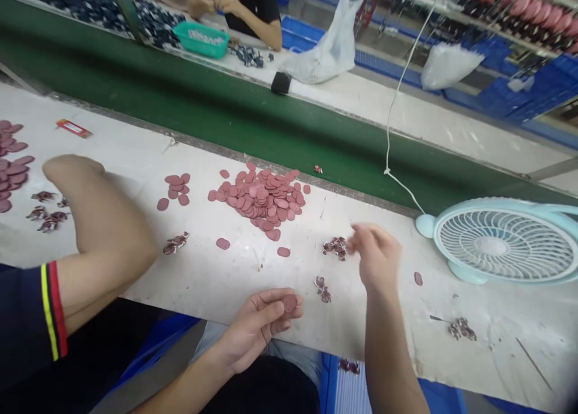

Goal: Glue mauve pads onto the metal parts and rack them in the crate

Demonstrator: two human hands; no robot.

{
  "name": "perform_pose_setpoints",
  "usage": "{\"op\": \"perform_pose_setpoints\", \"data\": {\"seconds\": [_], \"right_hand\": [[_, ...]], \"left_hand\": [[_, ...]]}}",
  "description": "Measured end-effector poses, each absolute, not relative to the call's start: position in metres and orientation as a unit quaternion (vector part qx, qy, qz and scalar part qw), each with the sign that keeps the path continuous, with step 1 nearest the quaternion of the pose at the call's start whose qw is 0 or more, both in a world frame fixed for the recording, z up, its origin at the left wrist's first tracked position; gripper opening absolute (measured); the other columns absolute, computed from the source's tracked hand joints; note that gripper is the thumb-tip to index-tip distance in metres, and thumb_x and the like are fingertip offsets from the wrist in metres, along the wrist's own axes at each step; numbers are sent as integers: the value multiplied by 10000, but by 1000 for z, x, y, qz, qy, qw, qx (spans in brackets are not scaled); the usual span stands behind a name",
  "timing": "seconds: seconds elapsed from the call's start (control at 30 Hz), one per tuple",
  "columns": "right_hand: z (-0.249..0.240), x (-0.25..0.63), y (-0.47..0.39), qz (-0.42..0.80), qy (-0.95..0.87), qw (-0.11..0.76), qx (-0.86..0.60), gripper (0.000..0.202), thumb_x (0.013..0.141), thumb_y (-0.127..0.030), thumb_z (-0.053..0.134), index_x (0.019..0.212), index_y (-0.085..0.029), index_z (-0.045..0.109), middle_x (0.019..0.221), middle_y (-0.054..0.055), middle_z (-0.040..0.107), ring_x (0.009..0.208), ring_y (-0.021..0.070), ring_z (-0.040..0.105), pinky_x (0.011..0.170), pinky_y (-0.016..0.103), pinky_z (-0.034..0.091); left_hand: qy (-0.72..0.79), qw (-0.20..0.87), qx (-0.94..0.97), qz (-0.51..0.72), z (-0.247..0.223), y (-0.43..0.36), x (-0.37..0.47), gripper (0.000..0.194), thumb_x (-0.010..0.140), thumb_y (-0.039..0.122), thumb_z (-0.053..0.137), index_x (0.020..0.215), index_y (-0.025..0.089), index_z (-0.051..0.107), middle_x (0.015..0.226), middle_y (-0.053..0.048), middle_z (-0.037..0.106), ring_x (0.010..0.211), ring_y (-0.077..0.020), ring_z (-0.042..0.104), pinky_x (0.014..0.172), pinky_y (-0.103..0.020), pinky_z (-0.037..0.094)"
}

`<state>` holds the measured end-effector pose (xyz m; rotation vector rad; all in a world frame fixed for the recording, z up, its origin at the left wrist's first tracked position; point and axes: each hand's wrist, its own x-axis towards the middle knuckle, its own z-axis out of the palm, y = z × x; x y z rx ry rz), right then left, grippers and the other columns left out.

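Note:
My left hand (264,324) pinches a flat, dull-red oval disc (289,303) between thumb and fingers, just over the near edge of the white table. My right hand (377,251) is a little blurred, its fingers curled together beside a small heap of dark red and silvery pieces (335,248); anything inside them is hidden. A second little cluster of such pieces (322,289) lies between my two hands. Farther back spreads a large pile of dull-red oval discs (266,197), with two single discs, one of them a loose disc (283,252), in front of it.
At right stands a light-blue fan (506,239), its white cord running upward. A co-worker's bare arm (108,221) reaches across the table on the left. Behind runs a green conveyor belt (203,125); beyond it another person's hands (214,2) work near a green basket (201,39).

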<state>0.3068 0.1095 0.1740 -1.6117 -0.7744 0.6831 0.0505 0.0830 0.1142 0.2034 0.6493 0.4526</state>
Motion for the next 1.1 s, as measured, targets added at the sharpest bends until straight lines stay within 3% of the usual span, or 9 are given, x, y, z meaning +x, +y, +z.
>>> {"op": "perform_pose_setpoints", "data": {"seconds": [0.1, 0.2, 0.33, 0.5, 0.7, 0.83, 0.97, 1.1], "right_hand": [[158, 323, 215, 187, -405, 448, -775, 220, 868, -360, 600, 810, -159, 669, 842, 75, 667, 890, 226, 611, 782, 348, 511], [145, 337, 283, 110, -444, 335, -824, 220, 911, -338, 587, 965, -138, 662, 1142, 112, 640, 1166, 261, 541, 1010, 461, 436], [132, 343, 311, 51, -466, 214, -857, 300, 915, -362, 617, 1141, -165, 620, 1294, 85, 581, 1218, 254, 533, 1047, 513, 434], [119, 360, 299, 36, -490, 127, -862, 311, 932, -368, 599, 1163, -160, 616, 1236, 86, 617, 1123, 227, 600, 974, 467, 512], [123, 374, 276, 25, -513, 117, -850, 386, 936, -375, 590, 1265, -177, 562, 1320, 95, 570, 1193, 253, 564, 1013, 504, 482], [143, 370, 276, 57, -515, 137, -844, 329, 928, -372, 604, 1188, -171, 606, 1269, 86, 602, 1159, 238, 581, 1002, 487, 489], [172, 353, 269, 99, -491, 214, -839, 286, 921, -369, 614, 1104, -150, 630, 1166, 79, 647, 1076, 214, 620, 956, 456, 517], [193, 306, 203, 190, -472, 338, -792, 271, 932, -381, 548, 1036, -146, 633, 1035, 86, 715, 938, 186, 679, 880, 365, 559]], "left_hand": [[323, 911, 101, 234, 122, 83, 47, 252, 825, 226, 747, 1058, 131, 746, 1145, -143, 746, 960, -188, 722, 745, -197, 544], [325, 907, 100, 250, 127, 78, 45, 251, 821, 216, 748, 1058, 133, 745, 1134, -143, 750, 945, -185, 725, 735, -195, 543], [315, 906, 94, 268, 127, 71, 45, 253, 823, 209, 744, 1062, 130, 742, 1120, -147, 752, 917, -178, 730, 725, -196, 542], [312, 909, 92, 262, 124, 70, 46, 256, 816, 214, 751, 1058, 132, 742, 1118, -146, 752, 919, -177, 730, 726, -195, 543], [308, 914, 102, 243, 124, 70, 48, 270, 818, 222, 749, 1069, 122, 739, 1119, -152, 748, 927, -183, 726, 725, -197, 548], [306, 913, 105, 249, 125, 67, 48, 265, 831, 226, 735, 1075, 124, 735, 1129, -152, 746, 928, -187, 728, 717, -200, 554], [318, 906, 101, 262, 125, 66, 47, 249, 839, 223, 727, 1069, 129, 736, 1123, -146, 750, 925, -180, 730, 721, -196, 556], [336, 891, 107, 287, 121, 70, 43, 250, 835, 225, 734, 1070, 137, 734, 1139, -154, 746, 941, -192, 731, 702, -192, 552]]}}
